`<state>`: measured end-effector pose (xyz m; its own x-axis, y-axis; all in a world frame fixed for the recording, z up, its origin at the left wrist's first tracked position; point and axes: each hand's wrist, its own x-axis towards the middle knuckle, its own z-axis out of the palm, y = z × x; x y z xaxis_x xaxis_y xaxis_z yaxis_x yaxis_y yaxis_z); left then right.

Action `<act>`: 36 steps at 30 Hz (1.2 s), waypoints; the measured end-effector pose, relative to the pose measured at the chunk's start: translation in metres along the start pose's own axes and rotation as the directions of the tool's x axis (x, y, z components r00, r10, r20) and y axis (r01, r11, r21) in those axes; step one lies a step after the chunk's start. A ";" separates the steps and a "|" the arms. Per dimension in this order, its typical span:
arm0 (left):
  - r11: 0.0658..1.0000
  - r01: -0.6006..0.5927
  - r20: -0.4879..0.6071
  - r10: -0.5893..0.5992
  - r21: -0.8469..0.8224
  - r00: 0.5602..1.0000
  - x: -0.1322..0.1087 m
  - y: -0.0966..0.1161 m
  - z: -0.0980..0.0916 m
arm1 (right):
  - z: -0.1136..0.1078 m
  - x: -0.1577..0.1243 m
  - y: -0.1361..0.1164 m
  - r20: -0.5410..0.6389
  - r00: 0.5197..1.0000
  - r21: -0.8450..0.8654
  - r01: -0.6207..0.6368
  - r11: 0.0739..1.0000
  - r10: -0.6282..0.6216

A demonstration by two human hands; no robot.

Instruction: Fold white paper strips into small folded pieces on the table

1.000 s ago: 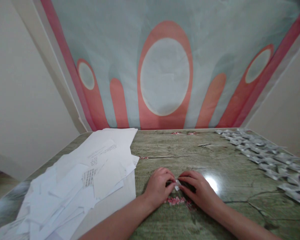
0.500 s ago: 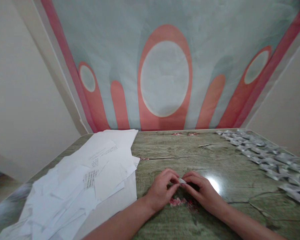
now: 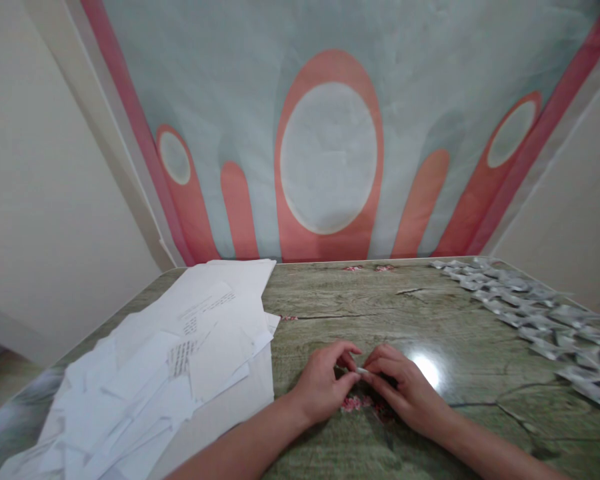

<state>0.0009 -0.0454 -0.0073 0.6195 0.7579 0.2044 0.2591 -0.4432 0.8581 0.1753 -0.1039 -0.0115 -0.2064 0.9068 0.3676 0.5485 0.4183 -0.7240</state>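
Observation:
Between my fingertips, low in the middle of the head view, is a small folded piece of white paper (image 3: 361, 371). My left hand (image 3: 327, 379) pinches its left end with thumb and a finger, the index finger raised above it. On the other side my right hand (image 3: 397, 379) has its thumb and fingers closed on the piece. Most of the paper is hidden by the fingers. Both hands are just above the wood-patterned tabletop (image 3: 340, 300).
A wide heap of white paper sheets and scraps (image 3: 230, 373), some printed, covers the table's left side. Several twisted pale paper pieces (image 3: 545, 320) lie in rows along the right edge. Behind the table stands a wall covering (image 3: 330, 153) with red and white shapes.
My left index finger has lifted off the paper. The piece now looks narrower and sits slightly lower, with my right fingers closed more over it.

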 end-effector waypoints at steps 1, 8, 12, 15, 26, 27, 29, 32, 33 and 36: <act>0.999 0.029 -0.013 -0.029 -0.027 0.999 0.001 -0.001 0.001 | 0.001 0.000 0.001 -0.005 1.000 0.014 -0.017 1.000 0.018; 0.981 0.110 -0.034 -0.117 -0.161 0.993 0.007 -0.003 -0.001 | 0.007 -0.001 0.010 0.003 0.993 0.041 -0.117 0.992 0.117; 0.985 0.094 -0.019 -0.098 -0.145 0.995 0.007 0.000 -0.003 | 0.007 -0.002 0.012 0.010 0.993 0.050 -0.118 0.992 0.117; 0.989 0.097 -0.007 -0.098 -0.114 0.995 0.006 0.000 -0.002 | 0.006 -0.002 0.010 -0.008 0.995 0.063 -0.100 0.993 0.101; 0.977 -0.161 -0.059 0.171 0.143 0.984 0.002 0.004 -0.004 | 0.003 -0.002 0.020 -0.062 0.985 -0.317 0.134 0.939 -0.162; 0.964 -0.183 -0.053 0.197 0.193 0.979 0.002 0.005 -0.005 | 0.003 -0.003 0.021 -0.039 0.980 -0.387 0.165 0.907 -0.194; 0.933 -0.211 -0.033 0.230 0.292 0.973 0.001 0.004 -0.005 | 0.001 -0.003 0.020 0.018 0.973 -0.490 0.209 0.846 -0.230; 0.891 -0.223 0.012 0.237 0.395 0.971 0.001 0.002 -0.006 | 0.000 -0.003 0.017 0.115 0.970 -0.571 0.242 0.784 -0.216; 0.880 -0.226 0.030 0.235 0.418 0.972 0.001 0.001 -0.006 | 0.000 -0.003 0.016 0.142 0.968 -0.583 0.251 0.773 -0.207; 0.854 -0.236 0.077 0.227 0.463 0.971 0.001 0.000 -0.006 | 0.001 -0.003 0.017 0.177 0.965 -0.579 0.261 0.773 -0.194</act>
<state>-0.0033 -0.0419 -0.0043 0.7171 0.5985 0.3570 0.4181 -0.7793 0.4667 0.1844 -0.0995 -0.0249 -0.4490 0.8032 0.3914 0.8386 0.5300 -0.1256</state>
